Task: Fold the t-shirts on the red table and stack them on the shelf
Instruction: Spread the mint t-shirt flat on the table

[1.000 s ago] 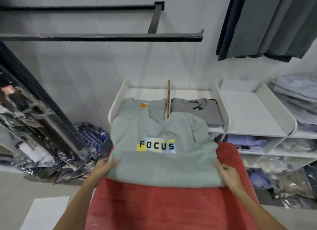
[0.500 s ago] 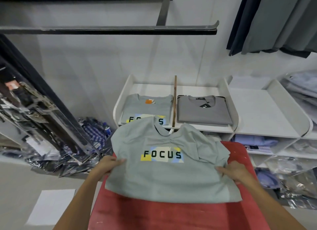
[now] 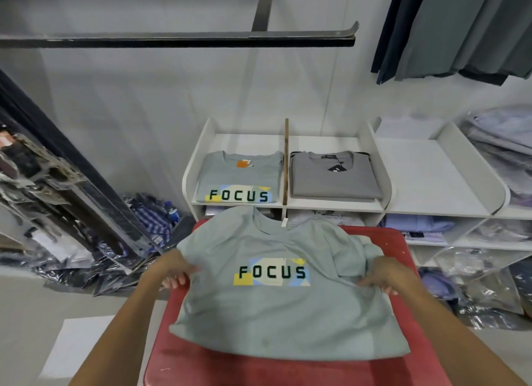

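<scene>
Lowering onto the red counter (image 3: 397, 241) now, coming flat after hanging up near the shelf (image 3: 334, 203): grey-green FOCUS t-shirt (image 3: 273, 308). Left hand (image 3: 169, 266) pinching its left edge, right hand (image 3: 387, 273) gripping bunched cloth at the right. Risking a crooked fold from that crumpled right sleeve. Hiding under fabric: most fingertips.

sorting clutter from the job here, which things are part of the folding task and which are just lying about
Job: green FOCUS t-shirt, gripped by left hand and right hand; red table; white shelf; folded FOCUS shirt.

Lying about: bagged clothes, hanging garments.
</scene>
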